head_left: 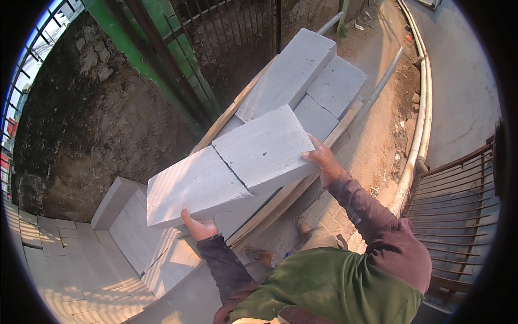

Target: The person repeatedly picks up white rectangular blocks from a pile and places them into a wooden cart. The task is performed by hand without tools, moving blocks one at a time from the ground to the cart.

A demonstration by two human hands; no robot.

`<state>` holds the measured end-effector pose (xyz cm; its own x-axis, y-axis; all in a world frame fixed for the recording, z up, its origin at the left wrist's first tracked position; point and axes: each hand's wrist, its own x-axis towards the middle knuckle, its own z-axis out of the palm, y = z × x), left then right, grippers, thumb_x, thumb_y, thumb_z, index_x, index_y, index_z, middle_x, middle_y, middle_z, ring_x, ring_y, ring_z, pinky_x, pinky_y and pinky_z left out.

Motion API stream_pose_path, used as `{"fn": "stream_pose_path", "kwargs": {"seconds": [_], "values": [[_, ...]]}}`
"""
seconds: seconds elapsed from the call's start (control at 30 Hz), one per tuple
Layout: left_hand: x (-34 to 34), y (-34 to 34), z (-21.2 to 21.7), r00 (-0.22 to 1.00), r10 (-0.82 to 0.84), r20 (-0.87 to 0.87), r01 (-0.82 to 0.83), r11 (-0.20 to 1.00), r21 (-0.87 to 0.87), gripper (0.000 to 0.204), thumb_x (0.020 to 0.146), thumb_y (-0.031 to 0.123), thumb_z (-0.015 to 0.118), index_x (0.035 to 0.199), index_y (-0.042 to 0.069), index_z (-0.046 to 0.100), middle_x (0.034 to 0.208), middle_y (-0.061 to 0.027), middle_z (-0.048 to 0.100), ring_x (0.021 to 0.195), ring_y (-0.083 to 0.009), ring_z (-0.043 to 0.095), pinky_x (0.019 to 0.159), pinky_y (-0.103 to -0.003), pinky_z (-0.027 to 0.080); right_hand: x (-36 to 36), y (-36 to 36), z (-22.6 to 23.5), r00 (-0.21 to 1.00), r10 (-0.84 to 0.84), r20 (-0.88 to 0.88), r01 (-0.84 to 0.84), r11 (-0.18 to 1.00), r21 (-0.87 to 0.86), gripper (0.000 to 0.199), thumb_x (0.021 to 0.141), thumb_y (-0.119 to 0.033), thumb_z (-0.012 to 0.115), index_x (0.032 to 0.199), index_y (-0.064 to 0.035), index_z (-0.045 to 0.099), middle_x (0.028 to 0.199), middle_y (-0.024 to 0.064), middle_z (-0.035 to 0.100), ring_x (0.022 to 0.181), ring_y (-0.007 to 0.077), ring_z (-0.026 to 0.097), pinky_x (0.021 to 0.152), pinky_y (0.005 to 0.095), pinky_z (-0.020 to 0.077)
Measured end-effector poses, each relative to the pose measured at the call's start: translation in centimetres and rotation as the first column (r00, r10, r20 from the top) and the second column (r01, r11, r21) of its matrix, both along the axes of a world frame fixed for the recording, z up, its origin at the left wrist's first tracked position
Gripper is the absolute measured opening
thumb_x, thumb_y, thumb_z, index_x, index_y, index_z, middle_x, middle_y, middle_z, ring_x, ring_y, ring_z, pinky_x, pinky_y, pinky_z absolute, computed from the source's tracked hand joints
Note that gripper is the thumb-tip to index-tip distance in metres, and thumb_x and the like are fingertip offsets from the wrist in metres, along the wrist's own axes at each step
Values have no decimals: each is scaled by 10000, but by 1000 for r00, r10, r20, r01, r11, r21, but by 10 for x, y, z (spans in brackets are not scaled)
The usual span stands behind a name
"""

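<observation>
A long pale grey concrete block (270,146) lies tilted across my front, held between my two hands. A dark jagged crack runs across its middle; I cannot tell whether the two parts are fully separate. My left hand (199,227) grips the near left end, thumb on top and fingers hidden beneath. At the opposite end my right hand (325,162) is closed on the corner, its thumb on the upper face. Just beyond, a wood-sided cart (345,120) carries more concrete blocks (291,75), one of them cracked.
Stacked grey blocks (81,264) stand at the lower left. A dirt bank (108,113) and green post (189,65) rise to the left. Metal handles (384,75) project from the cart's far end. Pipes (423,108) and a rusty metal grille (453,216) are on the right.
</observation>
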<state>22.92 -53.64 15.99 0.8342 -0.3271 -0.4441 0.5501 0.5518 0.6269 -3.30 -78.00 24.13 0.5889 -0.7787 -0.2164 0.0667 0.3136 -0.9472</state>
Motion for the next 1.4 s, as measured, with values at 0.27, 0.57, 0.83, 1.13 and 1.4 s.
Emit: {"fn": "stream_pose_path", "kwargs": {"seconds": [0.27,0.57,0.83,1.13,1.4], "values": [[-107,-158,37,943,-332,13,324,912,-252,480,781,331,703,1175,115,534,1060,-46,566,995,-248,566,837,-460,479,-164,-65,55,940,-271,205,298,948,-114,632,832,-340,614,1356,-23,456,1164,75,592,992,160,595,823,309,496],[-234,-293,30,939,-225,-261,237,971,15,736,722,328,762,1295,14,422,1191,-139,498,1139,-299,511,954,-509,446,-297,-175,68,939,-328,102,332,943,-25,435,831,-432,625,1113,-102,602,949,37,662,740,168,655,541,292,513],[-310,-404,25,922,-154,-356,211,969,127,867,705,400,765,1284,-134,405,1213,-214,502,1038,-280,550,942,-437,448,-350,-371,68,988,-103,-112,103,995,-8,357,829,-471,619,1003,-159,607,887,8,657,707,161,647,480,282,471],[-334,-483,19,881,-204,-426,239,971,30,810,778,418,693,1358,-37,356,1287,-188,475,1105,-309,543,936,-497,432,-320,-518,70,972,44,-232,-33,998,51,432,765,-533,626,1037,-197,618,953,-5,650,846,197,620,624,388,449],[-346,-524,35,875,-217,-433,150,972,-184,853,859,414,650,1506,128,174,1536,-133,174,1398,-372,246,1103,-608,269,-312,-589,57,943,22,-332,-32,999,-23,592,719,-560,655,1184,-208,553,1133,47,582,1003,236,559,789,464,416]]}}
